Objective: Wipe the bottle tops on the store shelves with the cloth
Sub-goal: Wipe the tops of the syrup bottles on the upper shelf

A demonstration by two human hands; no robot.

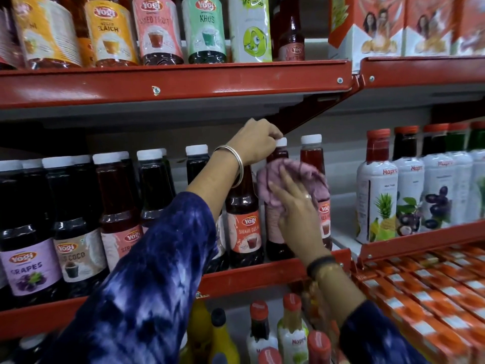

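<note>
On the middle red shelf point(252, 278), a row of Yogi syrup bottles stands upright, long axes vertical, white caps pointing up toward the underside of the shelf above. The left hand point(256, 141) reaches over the row and closes its fingers on the white cap point(282, 141) of one dark red syrup bottle point(277, 232) near the right end of the row; a metal bangle point(236, 164) sits on that wrist. The right hand point(296, 208) presses a crumpled pale purple cloth point(286, 177) against the neck and shoulder of the same bottle, fingers spread flat over the fabric, so the cloth lies below the cap, not on it. The cloth also drapes across the front of the neighbouring white-capped bottle point(312, 153) just to the right. Both arms wear blue tie-dye sleeves point(147, 290), and a dark band point(321, 264) circles the right wrist. Further right, on the adjoining shelf, stand red-capped Mapro bottles point(378, 190), well apart from the hands.
</note>
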